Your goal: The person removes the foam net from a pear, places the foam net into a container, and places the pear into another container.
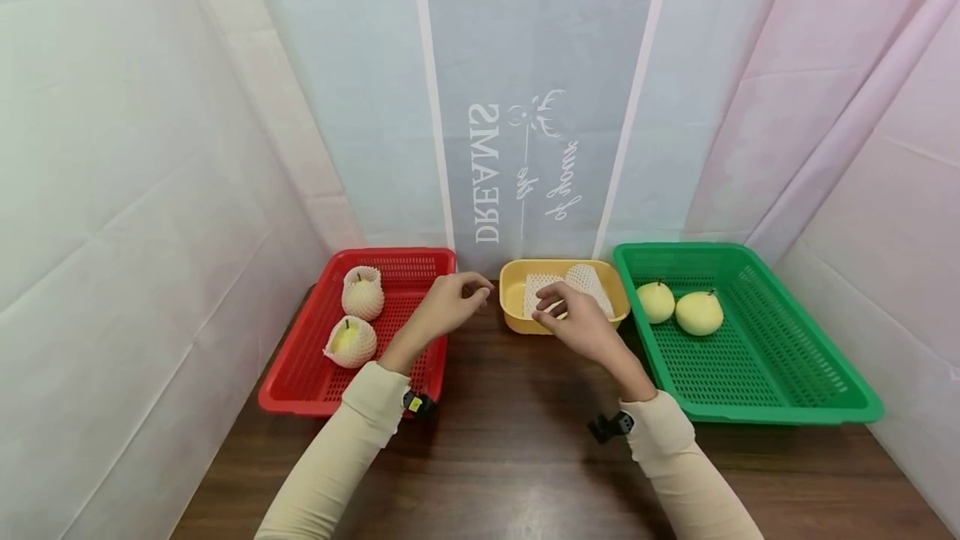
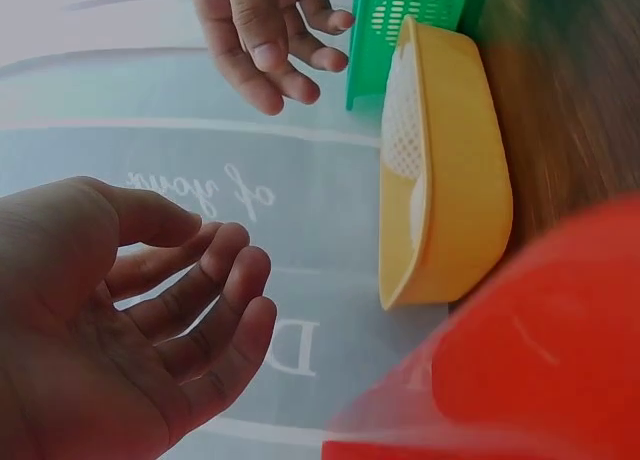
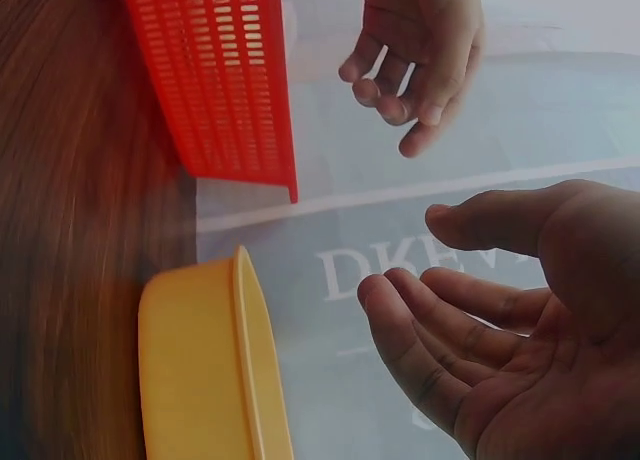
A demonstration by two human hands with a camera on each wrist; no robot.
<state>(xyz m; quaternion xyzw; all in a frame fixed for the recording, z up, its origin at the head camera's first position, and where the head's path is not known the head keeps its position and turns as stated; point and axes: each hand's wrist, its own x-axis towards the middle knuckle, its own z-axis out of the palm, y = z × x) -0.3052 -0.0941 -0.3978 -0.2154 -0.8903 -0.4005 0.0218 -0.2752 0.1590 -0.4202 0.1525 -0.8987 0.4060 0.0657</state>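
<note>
Both hands hover with loosely bent fingers and nothing in them. My left hand [image 1: 450, 304] is near the inner side of the red basket [image 1: 352, 400], while my right hand [image 1: 577, 319] overlaps the yellow tub [image 1: 512, 313] in the head view. White foam net sleeves [image 1: 590, 283] lie inside that tub. Two pears in foam nets, one pear [image 1: 363, 294] behind the other pear [image 1: 351, 342], sit at the left of the red basket. In the green basket [image 1: 765, 416], two bare pears, a smaller pear [image 1: 656, 302] and a larger pear [image 1: 699, 312], rest at its left side.
A dark wooden table [image 1: 517, 440] carries all three containers in a row, with the tub between the baskets. Behind them hangs a printed cloth [image 1: 525, 40]. Pale cloth walls [image 1: 135, 215] close off both sides.
</note>
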